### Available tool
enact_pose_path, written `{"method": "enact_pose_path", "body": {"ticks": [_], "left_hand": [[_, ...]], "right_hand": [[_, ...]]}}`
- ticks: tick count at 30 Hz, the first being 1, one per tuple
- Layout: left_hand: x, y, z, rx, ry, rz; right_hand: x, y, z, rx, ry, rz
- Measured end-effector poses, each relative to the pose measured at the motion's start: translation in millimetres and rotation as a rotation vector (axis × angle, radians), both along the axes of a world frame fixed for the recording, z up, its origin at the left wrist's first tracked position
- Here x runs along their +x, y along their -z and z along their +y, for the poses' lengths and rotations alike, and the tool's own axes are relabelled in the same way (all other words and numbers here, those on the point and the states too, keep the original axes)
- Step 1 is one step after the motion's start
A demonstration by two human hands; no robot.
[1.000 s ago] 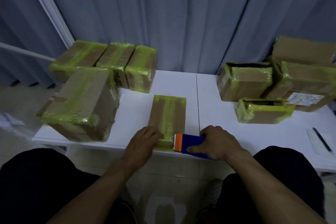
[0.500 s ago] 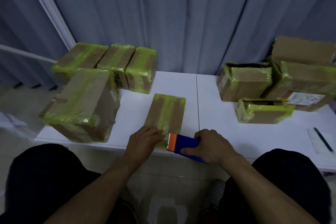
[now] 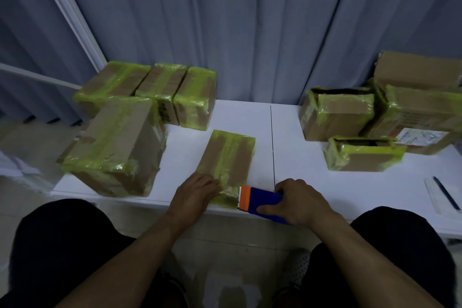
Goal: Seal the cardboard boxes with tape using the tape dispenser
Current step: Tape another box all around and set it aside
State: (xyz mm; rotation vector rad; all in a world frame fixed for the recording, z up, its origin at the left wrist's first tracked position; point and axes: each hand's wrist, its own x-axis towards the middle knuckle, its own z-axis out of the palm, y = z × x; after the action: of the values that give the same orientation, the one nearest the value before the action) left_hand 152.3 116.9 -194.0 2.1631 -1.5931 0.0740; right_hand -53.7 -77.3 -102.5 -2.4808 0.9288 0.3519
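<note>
A small flat cardboard box (image 3: 228,155) wrapped in yellow-green tape lies at the front middle of the white table (image 3: 287,157). My left hand (image 3: 196,190) presses on its near left corner, fingers laid over the tape. My right hand (image 3: 298,201) grips the blue tape dispenser (image 3: 262,200), whose orange toothed end touches the box's near right edge at the table's front edge.
A large taped box (image 3: 117,145) stands at the front left, with three smaller taped boxes (image 3: 165,92) behind it. At the right are an open-topped low box (image 3: 362,155) and several stacked boxes (image 3: 412,107). A pen (image 3: 446,192) lies on paper far right.
The dispenser and my right hand have shifted slightly left, against the box's near edge. My left hand stays pressed on the box.
</note>
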Motion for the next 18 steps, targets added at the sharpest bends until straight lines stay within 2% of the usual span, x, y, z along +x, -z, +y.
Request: {"method": "enact_pose_path", "body": {"ticks": [2,5,9,12,18], "left_hand": [[-4.2,-2.6,-2.3,0.066,-0.013,-0.067],[-6.4,-0.7,-1.3,0.129,0.001,-0.070],[-0.9,-0.2,3.2,0.046,-0.134,0.099],[2.4,-1.6,8.9,0.022,-0.030,-0.006],[13.3,3.7,8.7,-0.010,0.044,0.007]], "right_hand": [[3.9,3.0,0.7,0.006,0.002,0.019],[9.4,6.0,3.8,-0.008,-0.030,0.047],[18.3,11.7,12.0,-0.022,-0.053,0.041],[26.3,15.8,18.2,-0.026,-0.072,0.046],[33.5,16.0,19.8,-0.024,-0.073,0.061]]}}
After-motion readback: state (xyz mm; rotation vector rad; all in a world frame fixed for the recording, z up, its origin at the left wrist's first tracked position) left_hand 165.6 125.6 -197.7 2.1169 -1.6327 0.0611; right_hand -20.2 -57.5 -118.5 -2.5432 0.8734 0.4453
